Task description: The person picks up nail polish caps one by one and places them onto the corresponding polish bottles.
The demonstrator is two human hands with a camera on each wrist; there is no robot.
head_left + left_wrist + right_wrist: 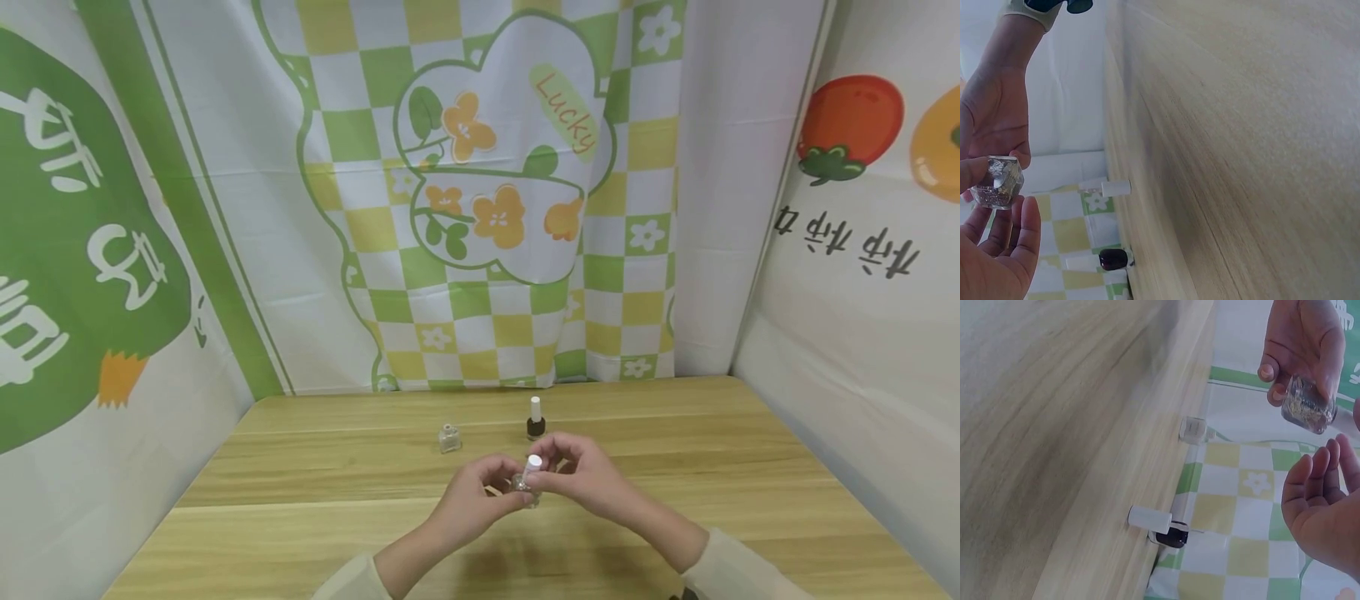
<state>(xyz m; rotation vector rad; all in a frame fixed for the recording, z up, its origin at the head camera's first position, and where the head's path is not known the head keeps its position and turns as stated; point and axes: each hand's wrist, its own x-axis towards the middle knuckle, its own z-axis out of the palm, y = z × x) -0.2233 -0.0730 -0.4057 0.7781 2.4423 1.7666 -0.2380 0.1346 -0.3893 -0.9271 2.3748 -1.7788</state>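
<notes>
A glitter nail polish bottle (1307,405) with a white cap (533,464) is held between both hands above the table. My left hand (480,502) grips its clear, faceted glass body. The thumb and fingers of my right hand (588,483) pinch the white cap; whether the cap is loose or seated cannot be told. Behind the hands, a dark nail polish bottle (536,427) stands upright with its white cap on. Farther left stands a small clear bottle (450,439), its neck uncapped. A separate white cap (1149,519) stands on the table near the dark bottle, hidden in the head view.
The wooden table (315,467) stretches under the hands. A cloth with checks and flowers (495,317) hangs behind its back edge. Printed white cloths (840,350) hang along the left and right sides.
</notes>
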